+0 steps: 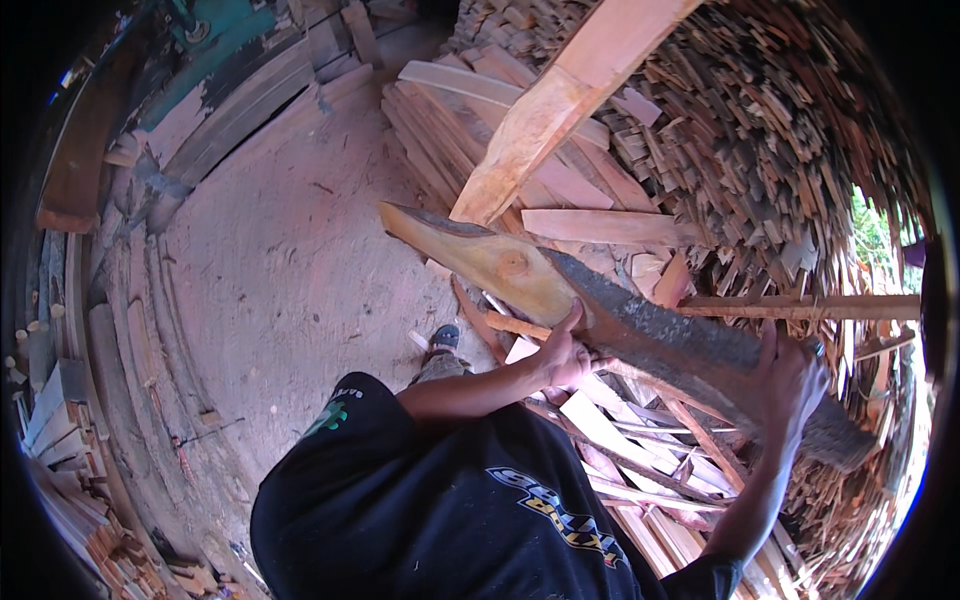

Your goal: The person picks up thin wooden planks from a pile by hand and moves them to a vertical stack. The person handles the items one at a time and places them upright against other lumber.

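From where I stand, the bark-edged slab [660, 325] is held above a litter of sawn offcuts [605, 430]; its long axis slants from upper left to lower right; the left hand [566, 362] has its grip clamped near the middle, thumb on the face; the right hand's [793, 385] grip is clamped nearer the lower-right end; the pale tip juts well past the left.
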Demonstrator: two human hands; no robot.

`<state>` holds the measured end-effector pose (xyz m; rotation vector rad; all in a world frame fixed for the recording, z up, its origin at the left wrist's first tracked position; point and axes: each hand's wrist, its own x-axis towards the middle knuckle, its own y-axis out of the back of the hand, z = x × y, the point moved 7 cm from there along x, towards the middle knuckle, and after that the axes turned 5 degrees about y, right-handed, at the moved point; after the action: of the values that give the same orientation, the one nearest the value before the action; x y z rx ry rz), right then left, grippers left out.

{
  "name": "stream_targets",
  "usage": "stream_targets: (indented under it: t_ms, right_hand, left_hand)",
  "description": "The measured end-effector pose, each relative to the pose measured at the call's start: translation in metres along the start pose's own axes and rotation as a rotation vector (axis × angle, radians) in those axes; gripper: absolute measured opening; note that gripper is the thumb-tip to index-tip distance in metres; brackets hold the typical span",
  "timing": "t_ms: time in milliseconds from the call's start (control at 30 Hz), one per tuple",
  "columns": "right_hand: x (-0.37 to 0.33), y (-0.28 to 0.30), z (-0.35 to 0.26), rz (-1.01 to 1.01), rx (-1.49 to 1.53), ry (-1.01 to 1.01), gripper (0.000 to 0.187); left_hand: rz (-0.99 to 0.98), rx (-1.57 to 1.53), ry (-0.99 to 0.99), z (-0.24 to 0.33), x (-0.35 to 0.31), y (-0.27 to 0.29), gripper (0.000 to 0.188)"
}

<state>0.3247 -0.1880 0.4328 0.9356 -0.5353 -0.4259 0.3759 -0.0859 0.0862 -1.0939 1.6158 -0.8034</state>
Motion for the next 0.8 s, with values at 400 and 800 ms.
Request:
stream_targets:
  t_ms: [400,800]
  right_hand:
    - [0.166,0.048,-0.108,0.226,-0.215,0.580,0.051]
    - [0.287,0.066,-0.199,0.380,-0.307,0.816,0.050]
  left_hand:
    - [-0.231,-0.077,-0.144,0.072,0.040,-0.069,0.111]
    - [-0.264,-0.177,-0.325,0.165,0.056,-0.131,0.101]
